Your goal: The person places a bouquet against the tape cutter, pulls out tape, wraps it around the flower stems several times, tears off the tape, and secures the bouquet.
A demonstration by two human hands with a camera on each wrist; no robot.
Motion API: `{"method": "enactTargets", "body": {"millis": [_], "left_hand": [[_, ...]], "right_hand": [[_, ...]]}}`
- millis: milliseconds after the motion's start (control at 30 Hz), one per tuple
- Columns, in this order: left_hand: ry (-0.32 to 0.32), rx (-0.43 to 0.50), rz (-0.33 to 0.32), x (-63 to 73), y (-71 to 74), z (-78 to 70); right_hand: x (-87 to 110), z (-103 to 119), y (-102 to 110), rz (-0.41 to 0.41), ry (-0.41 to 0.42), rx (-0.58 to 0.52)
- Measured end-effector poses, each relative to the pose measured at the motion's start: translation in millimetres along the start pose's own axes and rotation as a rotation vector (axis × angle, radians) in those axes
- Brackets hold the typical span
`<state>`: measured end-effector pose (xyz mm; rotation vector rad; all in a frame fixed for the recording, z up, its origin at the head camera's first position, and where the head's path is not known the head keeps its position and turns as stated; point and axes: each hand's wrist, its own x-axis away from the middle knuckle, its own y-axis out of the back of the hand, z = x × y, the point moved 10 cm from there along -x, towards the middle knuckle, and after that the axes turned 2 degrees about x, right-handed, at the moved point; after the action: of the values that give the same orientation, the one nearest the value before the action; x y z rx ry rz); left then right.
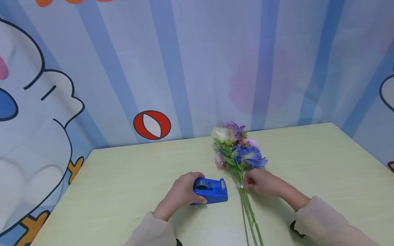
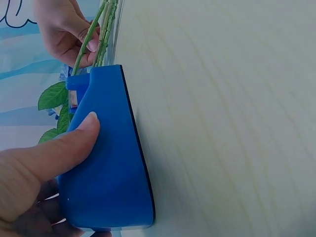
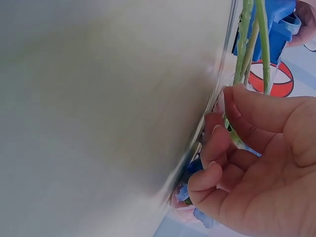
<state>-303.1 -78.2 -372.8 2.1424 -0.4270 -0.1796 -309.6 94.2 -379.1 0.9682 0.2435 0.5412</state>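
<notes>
My left hand [image 1: 184,192] grips a blue tape dispenser [image 1: 215,192] on the table, with the thumb along its near side. In the left wrist view the thumb lies flat on the side of the dispenser [image 2: 111,163]. To its right lies a bouquet of artificial flowers [image 1: 249,155], white, purple, pink and blue, its green stems [image 1: 250,215] pointing toward me. A strip of clear tape [image 1: 239,186] crosses the stems just below the blooms. At its right end my right hand [image 1: 261,181] pinches the tape, thumb against index finger, the other fingers curled in the right wrist view.
The pale wooden table [image 1: 129,181] reaches back to a printed cloth backdrop [image 1: 209,68] with blue stripes and cartoon figures. The bouquet's blooms lie near the table's back edge. A dark band [image 1: 296,229] shows at the right sleeve [image 1: 323,217].
</notes>
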Motion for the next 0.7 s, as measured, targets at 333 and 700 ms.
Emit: {"method": "enactTargets", "body": {"millis": [333,700], "left_hand": [[-0.013,-0.029,0.013,1.0,-1.3,-3.7],[-0.027,-0.075,0.01,1.8,-0.5,-7.7]], "right_hand": [[-0.9,-4.0,-2.5,-0.013,-0.023,0.016],[0.8,-9.0,3.6,-0.013,-0.083,0.002]]}}
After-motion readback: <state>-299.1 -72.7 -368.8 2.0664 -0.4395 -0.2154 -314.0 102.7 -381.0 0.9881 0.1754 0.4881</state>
